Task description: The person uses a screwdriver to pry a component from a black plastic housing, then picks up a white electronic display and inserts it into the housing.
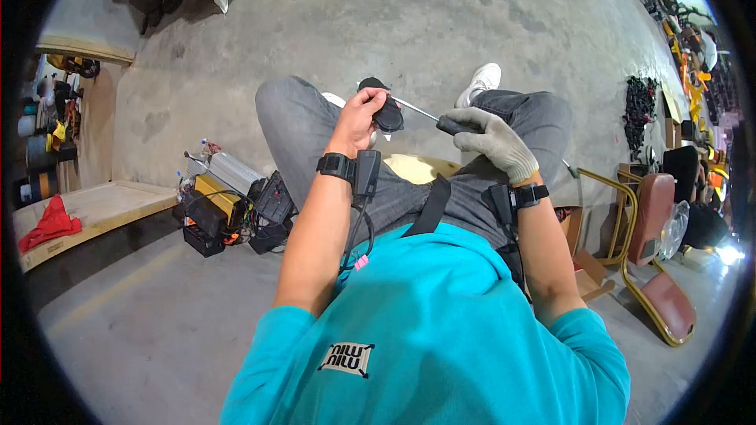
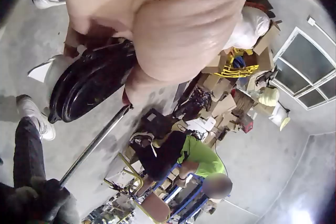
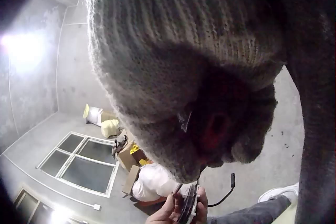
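Observation:
My bare left hand [image 1: 358, 120] holds a black oval plastic part [image 1: 389, 116], with the thumb along its edge. In the left wrist view this part [image 2: 92, 83] looks glossy and ridged. My right hand [image 1: 499, 143], in a grey knit glove, grips the dark handle of a screwdriver [image 1: 414, 109]. Its long metal shaft points left, and the tip lies right at the left thumb and the part's edge. In the right wrist view the glove [image 3: 157, 87] hides most of the handle. A short black cable [image 3: 223, 198] with a plug end shows beside the part there.
Tools and electronic gear [image 1: 228, 197] lie on the floor at my left, by a wooden platform [image 1: 118, 197] with a red cloth. A gold-framed chair [image 1: 654, 220] and an opened carton [image 1: 591, 275] stand at right. Another person in a green shirt [image 2: 202, 155] sits farther off.

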Demonstrator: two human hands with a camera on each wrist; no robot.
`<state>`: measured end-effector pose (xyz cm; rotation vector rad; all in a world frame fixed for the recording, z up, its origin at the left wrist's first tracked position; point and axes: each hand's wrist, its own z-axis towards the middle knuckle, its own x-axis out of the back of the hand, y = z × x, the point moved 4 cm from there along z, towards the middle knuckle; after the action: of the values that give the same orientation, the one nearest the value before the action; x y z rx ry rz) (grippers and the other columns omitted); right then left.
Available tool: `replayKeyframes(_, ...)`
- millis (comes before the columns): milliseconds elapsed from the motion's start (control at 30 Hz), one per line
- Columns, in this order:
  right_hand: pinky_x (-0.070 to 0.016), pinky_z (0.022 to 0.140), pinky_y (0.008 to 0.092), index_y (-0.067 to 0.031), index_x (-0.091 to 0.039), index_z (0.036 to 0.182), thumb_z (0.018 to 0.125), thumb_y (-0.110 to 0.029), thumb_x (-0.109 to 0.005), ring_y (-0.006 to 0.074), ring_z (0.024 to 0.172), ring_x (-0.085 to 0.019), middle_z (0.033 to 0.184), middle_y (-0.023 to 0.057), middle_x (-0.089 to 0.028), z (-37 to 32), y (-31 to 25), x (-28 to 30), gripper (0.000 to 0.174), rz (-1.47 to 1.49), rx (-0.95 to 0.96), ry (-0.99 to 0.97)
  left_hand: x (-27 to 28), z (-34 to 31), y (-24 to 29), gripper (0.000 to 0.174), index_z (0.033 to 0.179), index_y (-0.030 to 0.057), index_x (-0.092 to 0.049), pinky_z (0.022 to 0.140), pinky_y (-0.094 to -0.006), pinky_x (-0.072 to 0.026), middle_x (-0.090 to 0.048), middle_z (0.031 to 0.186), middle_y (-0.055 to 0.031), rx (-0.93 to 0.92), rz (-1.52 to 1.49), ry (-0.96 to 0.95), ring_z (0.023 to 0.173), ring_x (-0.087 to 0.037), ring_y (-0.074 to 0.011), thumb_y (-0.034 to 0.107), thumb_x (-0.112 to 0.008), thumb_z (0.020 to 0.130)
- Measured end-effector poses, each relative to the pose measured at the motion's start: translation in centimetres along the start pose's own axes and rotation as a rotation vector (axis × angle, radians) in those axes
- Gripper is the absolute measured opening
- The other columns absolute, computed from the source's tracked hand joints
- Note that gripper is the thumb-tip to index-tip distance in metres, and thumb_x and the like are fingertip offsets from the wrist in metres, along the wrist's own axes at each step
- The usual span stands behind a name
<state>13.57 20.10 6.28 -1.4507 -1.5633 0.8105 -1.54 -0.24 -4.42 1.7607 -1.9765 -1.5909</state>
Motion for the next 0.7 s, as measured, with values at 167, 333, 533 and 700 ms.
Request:
replayKeyframes(167, -0.049, 0.076, 0.0255, 0.0017, -0.064, 0.124, 0.077, -0.014, -0.067, 0.0106, 0.078, -0.059, 0.088, 0.0028, -0.065, 0.02, 0.08, -0.16, 0.05, 0.01, 0.028, 0.0, 0.38, 0.2, -0.18, 0.013, 0.107, 0.0042, -0.061, 0.08, -0.0323, -0.0581, -0.068, 0.099, -0.0105, -0.018, 0.007, 0.011, 0.091, -0.068, -0.0197, 0.016, -0.057, 0.101)
replayKeyframes(333, -0.0486, 0.074, 0.0255, 0.0026, -0.063, 0.124, 0.077, -0.013, -0.067, 0.0106, 0.077, -0.058, 0.085, 0.0021, -0.063, -0.12, 0.21, -0.07, 0.05, 0.049, 0.001, 0.0, 0.68, 0.35, -0.29, 0.012, 0.105, 0.0048, -0.062, 0.08, -0.0316, -0.0581, -0.068, 0.098, -0.0076, -0.038, 0.04, 0.072, 0.087, -0.068, -0.0171, 0.014, -0.057, 0.1)
replayKeyframes(533, -0.0437, 0.067, 0.0225, 0.0027, -0.062, 0.125, 0.08, -0.006, -0.066, 0.0074, 0.074, -0.052, 0.083, -0.0018, -0.058, -0.02, 0.47, 0.11, 0.047, 0.057, -0.001, 0.004, -0.03, -0.01, 0.06, 0.011, 0.104, 0.0051, -0.062, 0.079, -0.0298, -0.0569, -0.068, 0.098, -0.0054, -0.041, 0.033, 0.043, 0.086, -0.066, -0.0151, 0.015, -0.058, 0.1)
replayKeyframes(700, -0.0486, 0.072, 0.0258, 0.0011, -0.063, 0.126, 0.078, -0.014, -0.068, 0.0114, 0.076, -0.059, 0.082, 0.003, -0.063, -0.01, 0.4, 0.14, 0.051, 0.002, -0.018, 0.001, 0.26, 0.26, -0.02, 0.011, 0.102, 0.0064, -0.063, 0.078, -0.0293, -0.0564, -0.067, 0.096, -0.0033, -0.053, 0.127, 0.067, 0.086, -0.065, -0.0141, 0.017, -0.061, 0.099)
